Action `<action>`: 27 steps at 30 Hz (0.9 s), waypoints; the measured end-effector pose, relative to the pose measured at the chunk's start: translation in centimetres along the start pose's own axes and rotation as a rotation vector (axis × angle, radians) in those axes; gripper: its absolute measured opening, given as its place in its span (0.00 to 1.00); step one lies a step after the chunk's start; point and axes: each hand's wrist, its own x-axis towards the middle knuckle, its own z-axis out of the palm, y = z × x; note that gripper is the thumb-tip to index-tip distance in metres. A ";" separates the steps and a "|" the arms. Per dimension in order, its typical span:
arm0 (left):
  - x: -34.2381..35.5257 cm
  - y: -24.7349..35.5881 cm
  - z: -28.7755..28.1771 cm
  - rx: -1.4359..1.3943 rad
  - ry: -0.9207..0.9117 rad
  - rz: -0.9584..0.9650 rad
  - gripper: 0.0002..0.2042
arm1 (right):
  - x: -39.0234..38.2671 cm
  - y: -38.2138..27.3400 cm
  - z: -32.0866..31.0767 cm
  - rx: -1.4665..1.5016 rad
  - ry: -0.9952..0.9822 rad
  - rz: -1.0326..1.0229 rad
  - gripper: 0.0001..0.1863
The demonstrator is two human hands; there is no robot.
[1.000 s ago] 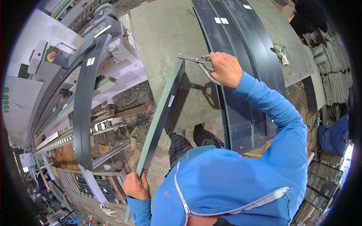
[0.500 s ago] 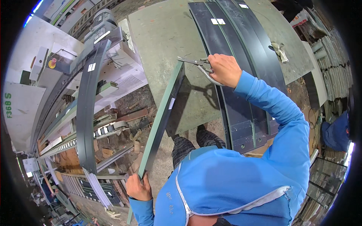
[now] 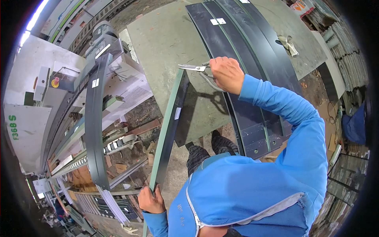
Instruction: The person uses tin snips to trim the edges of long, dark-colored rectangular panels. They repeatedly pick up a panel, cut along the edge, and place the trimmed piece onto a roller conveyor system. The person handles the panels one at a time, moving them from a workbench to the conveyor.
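One strip (image 3: 167, 122) slanting from over bench (image 3: 158, 35) toward you; your left hand (image 3: 152, 200) clamping near part, your right hand (image 3: 227, 75) gripping shears (image 3: 194, 67), now showing broader at far end; work apparently staying there.

floor (image 3: 173, 170) scrap-littered; greenish-grey table (image 3: 158, 43); white machine cabinet (image 3: 33, 122) left; bright light strip (image 3: 35, 17) upper left; layered stacks (image 3: 347, 59) right

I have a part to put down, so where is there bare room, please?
Mostly bare: the grey tabletop beyond the scissors, left of the dark panels; a smaller patch right of them, around the pale glove. Crowded: the littered floor left of the green-edged strip.
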 end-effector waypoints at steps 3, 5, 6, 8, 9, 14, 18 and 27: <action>-0.1 -0.1 0.1 0.014 0.003 -0.002 0.13 | 0.0 0.3 -0.3 0.059 -0.055 0.017 0.05; -0.1 -0.2 0.2 0.015 0.005 0.002 0.13 | 0.2 0.3 -0.5 0.073 -0.117 0.026 0.04; -0.1 -0.3 0.1 0.017 0.000 0.003 0.13 | 0.2 0.5 -0.4 0.070 -0.117 0.017 0.04; -0.1 -0.2 0.1 0.019 -0.011 0.001 0.13 | 0.0 0.7 -0.1 0.062 -0.120 -0.004 0.04; 0.0 -0.3 0.0 0.027 -0.015 0.006 0.13 | 0.1 0.9 -0.3 0.056 -0.129 -0.006 0.04; -0.1 -0.2 0.1 0.042 -0.001 0.005 0.14 | 0.0 1.8 -0.7 0.139 -0.109 0.002 0.08; -0.4 -0.7 0.5 0.052 0.003 0.009 0.14 | -0.3 1.4 -0.8 0.118 -0.147 0.013 0.10; 0.0 -0.3 0.1 0.061 0.017 0.011 0.13 | 0.2 0.9 -0.8 0.103 -0.211 0.027 0.08</action>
